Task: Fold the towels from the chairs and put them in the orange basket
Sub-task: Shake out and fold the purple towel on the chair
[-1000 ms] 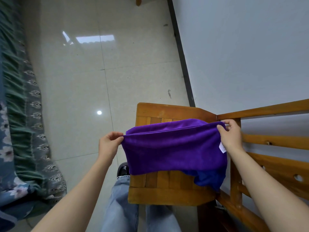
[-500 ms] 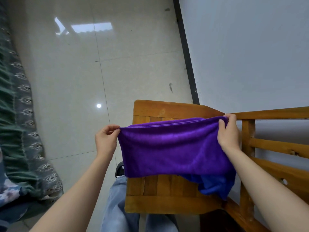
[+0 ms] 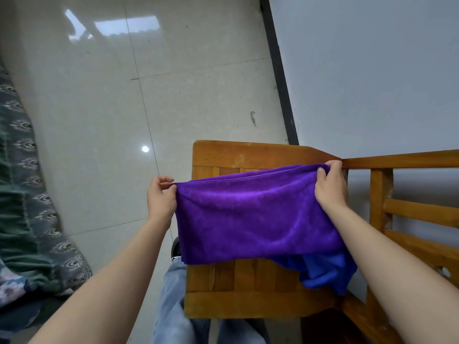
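Purple towel [image 3: 250, 219], blue towel [image 3: 323, 271], orange-brown wooden chair [image 3: 248, 155].

The towel [image 3: 253, 219] hangs over the chair [image 3: 248, 304] seat, the wall [image 3: 372, 70] behind it.

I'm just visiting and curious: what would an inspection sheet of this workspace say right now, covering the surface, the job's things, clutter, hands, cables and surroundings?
Surface: slatted wooden chair seat, partly covered by cloth.
Job's things: purple fleecy towel, doubled over and held stretched above the seat; crumpled blue towel showing under its lower right edge; orange basket not in view.
Clutter: nothing seen.
Hands: left hand pinches the purple towel's top left corner; right hand has a closed grip on the top right corner.
Cables: nothing seen.
Surroundings: glossy pale tiled floor; grey wall with dark skirting; green patterned fabric at left; wooden chair back rails at right; person's light blue jeans below.
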Available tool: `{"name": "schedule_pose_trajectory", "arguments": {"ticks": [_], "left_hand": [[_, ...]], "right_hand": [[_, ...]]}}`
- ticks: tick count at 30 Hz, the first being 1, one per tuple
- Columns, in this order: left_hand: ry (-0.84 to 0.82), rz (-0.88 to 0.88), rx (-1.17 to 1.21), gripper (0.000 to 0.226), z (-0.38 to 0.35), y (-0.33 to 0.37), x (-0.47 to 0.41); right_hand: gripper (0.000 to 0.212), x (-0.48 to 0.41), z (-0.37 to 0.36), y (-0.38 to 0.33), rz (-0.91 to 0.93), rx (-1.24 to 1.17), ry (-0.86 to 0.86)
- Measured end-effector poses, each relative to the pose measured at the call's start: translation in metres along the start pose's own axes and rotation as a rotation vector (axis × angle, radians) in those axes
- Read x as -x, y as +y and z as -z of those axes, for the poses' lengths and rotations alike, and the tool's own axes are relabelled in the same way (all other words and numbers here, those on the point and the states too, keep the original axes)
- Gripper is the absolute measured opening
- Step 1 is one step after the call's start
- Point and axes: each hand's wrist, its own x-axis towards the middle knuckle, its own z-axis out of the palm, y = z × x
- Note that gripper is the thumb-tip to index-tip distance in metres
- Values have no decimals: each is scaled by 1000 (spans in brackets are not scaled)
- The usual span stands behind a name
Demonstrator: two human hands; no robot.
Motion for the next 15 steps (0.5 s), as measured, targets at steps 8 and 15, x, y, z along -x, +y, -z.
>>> {"name": "schedule_pose_trajectory", "arguments": {"ticks": [8, 15], "left_hand": [[81, 63, 119, 14, 3, 11, 3], [-22, -306, -477, 41, -3, 3, 62]], "right_hand": [[27, -8, 2, -2, -80, -25, -96], [51, 20, 37, 12, -95, -221, -23]]}}
